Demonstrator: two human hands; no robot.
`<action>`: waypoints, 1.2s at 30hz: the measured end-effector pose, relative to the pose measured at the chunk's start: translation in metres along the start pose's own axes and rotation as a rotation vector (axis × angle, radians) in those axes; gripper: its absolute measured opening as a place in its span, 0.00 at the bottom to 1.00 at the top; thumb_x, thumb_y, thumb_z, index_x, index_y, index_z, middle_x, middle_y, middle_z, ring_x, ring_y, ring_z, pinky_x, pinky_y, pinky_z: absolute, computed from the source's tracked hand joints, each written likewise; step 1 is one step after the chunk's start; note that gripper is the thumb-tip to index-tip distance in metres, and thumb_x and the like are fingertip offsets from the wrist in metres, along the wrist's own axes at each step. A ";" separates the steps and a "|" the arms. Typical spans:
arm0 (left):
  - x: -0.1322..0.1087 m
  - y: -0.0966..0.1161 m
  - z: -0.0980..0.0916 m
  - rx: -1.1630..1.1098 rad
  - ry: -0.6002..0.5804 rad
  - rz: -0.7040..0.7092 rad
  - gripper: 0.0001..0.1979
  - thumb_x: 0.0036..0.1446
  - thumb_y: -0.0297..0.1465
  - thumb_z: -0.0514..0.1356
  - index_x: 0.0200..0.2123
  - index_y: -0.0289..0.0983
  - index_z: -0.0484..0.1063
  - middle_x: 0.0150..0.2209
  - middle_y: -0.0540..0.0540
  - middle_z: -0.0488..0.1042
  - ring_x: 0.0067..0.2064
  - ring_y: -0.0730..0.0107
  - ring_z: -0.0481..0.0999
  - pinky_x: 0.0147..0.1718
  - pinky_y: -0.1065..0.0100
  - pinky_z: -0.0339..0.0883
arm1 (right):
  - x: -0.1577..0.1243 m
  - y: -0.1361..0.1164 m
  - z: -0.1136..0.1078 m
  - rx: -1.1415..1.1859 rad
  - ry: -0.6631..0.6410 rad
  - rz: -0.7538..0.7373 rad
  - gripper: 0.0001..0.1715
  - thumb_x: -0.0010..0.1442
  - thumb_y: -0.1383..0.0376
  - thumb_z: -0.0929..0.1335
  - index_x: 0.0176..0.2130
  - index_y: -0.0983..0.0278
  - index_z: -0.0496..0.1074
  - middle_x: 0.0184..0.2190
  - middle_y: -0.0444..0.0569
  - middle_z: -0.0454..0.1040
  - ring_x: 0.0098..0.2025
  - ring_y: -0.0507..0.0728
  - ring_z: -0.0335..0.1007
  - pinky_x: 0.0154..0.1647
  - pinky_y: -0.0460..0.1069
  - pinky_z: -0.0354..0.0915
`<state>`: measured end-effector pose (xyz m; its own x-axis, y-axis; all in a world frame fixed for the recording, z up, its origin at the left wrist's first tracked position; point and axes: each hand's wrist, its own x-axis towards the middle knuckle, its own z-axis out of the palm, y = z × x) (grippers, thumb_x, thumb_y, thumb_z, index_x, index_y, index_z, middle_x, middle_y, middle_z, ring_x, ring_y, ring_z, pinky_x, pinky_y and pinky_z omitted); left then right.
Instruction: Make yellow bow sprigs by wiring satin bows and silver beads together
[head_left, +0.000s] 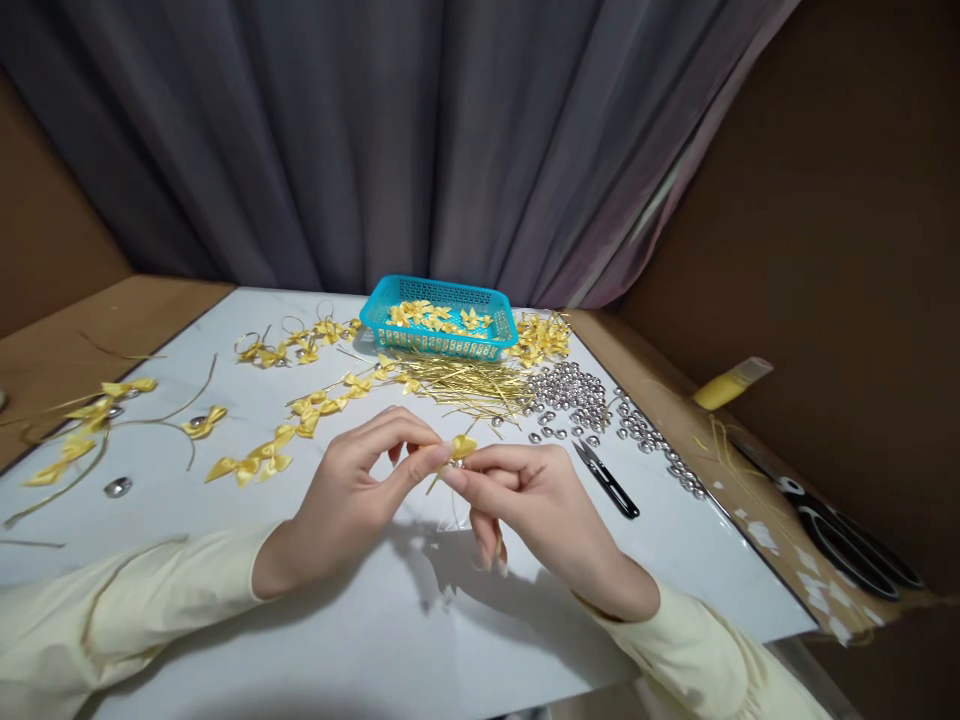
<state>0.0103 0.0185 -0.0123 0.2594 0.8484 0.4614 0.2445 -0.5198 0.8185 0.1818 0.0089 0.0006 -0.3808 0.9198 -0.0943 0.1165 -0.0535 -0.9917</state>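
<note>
Above the middle of the white table my two hands meet at their fingertips. My left hand [367, 480] pinches one side of a small yellow ribbon bow [464, 444]. From the other side, the thumb and forefinger of my right hand [536, 495] close on the same bow. A silvery bit shows between the fingertips, and a thin gold tie sticks out below them; the fingers hide most of both. Behind my hands lies a heap of gold twist ties [472, 385]. Silver heart-shaped beads [570, 393] are piled to the right of it.
At the back stands a turquoise basket [450, 346] holding yellow bows. More bows [315, 408] lie to the left, some with wires. Black thread snips [607, 482] rest right of my hand. Black-handled scissors [847, 540] and a yellow tube [733, 382] lie on the brown right edge.
</note>
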 end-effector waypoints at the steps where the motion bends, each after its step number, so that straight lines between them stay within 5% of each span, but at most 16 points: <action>1: 0.001 0.000 -0.001 -0.007 -0.013 -0.034 0.07 0.60 0.28 0.57 0.29 0.37 0.70 0.28 0.51 0.70 0.32 0.72 0.69 0.33 0.70 0.62 | 0.001 0.000 0.000 0.021 -0.007 0.019 0.18 0.55 0.54 0.69 0.26 0.66 0.73 0.11 0.40 0.68 0.10 0.47 0.57 0.13 0.42 0.58; 4: 0.007 0.001 -0.004 0.032 -0.108 -0.077 0.07 0.60 0.30 0.58 0.29 0.38 0.71 0.30 0.51 0.72 0.34 0.71 0.70 0.35 0.70 0.62 | 0.001 0.001 -0.001 -0.081 0.037 -0.044 0.15 0.56 0.57 0.68 0.26 0.67 0.73 0.11 0.41 0.68 0.11 0.46 0.56 0.13 0.42 0.57; 9: 0.014 0.004 -0.009 0.182 -0.155 0.048 0.06 0.56 0.31 0.62 0.27 0.37 0.71 0.28 0.51 0.72 0.33 0.71 0.69 0.36 0.69 0.61 | -0.001 0.002 -0.003 -0.282 0.054 -0.147 0.11 0.57 0.64 0.66 0.29 0.67 0.75 0.10 0.41 0.68 0.11 0.46 0.56 0.15 0.41 0.57; 17: 0.015 0.004 -0.010 0.101 -0.213 -0.209 0.11 0.59 0.37 0.57 0.26 0.38 0.68 0.27 0.52 0.70 0.30 0.72 0.67 0.27 0.71 0.57 | 0.010 0.005 -0.007 0.028 -0.078 0.105 0.16 0.54 0.55 0.70 0.30 0.67 0.71 0.11 0.39 0.69 0.10 0.46 0.58 0.13 0.41 0.59; 25: 0.020 0.002 -0.012 0.065 -0.223 -0.219 0.12 0.58 0.40 0.57 0.28 0.38 0.69 0.30 0.50 0.72 0.32 0.70 0.67 0.30 0.69 0.59 | 0.014 0.002 -0.013 0.102 -0.169 0.142 0.23 0.52 0.57 0.71 0.43 0.67 0.65 0.12 0.38 0.71 0.09 0.47 0.60 0.11 0.40 0.60; 32: 0.022 0.001 -0.011 0.001 -0.235 -0.275 0.13 0.57 0.40 0.58 0.27 0.38 0.69 0.28 0.51 0.70 0.30 0.71 0.67 0.29 0.70 0.58 | 0.013 0.002 -0.013 0.136 -0.134 0.078 0.15 0.55 0.59 0.70 0.37 0.65 0.65 0.11 0.37 0.69 0.09 0.46 0.59 0.11 0.39 0.59; 36: 0.021 0.000 -0.011 -0.033 -0.228 -0.275 0.11 0.57 0.38 0.58 0.27 0.37 0.69 0.28 0.51 0.69 0.31 0.70 0.67 0.30 0.70 0.59 | 0.016 0.002 -0.016 0.184 -0.183 0.113 0.25 0.53 0.60 0.71 0.47 0.65 0.62 0.11 0.36 0.70 0.09 0.48 0.62 0.09 0.39 0.59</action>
<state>0.0058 0.0368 0.0011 0.3904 0.9104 0.1371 0.3045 -0.2682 0.9140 0.1901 0.0298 -0.0013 -0.5363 0.8194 -0.2026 0.0055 -0.2366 -0.9716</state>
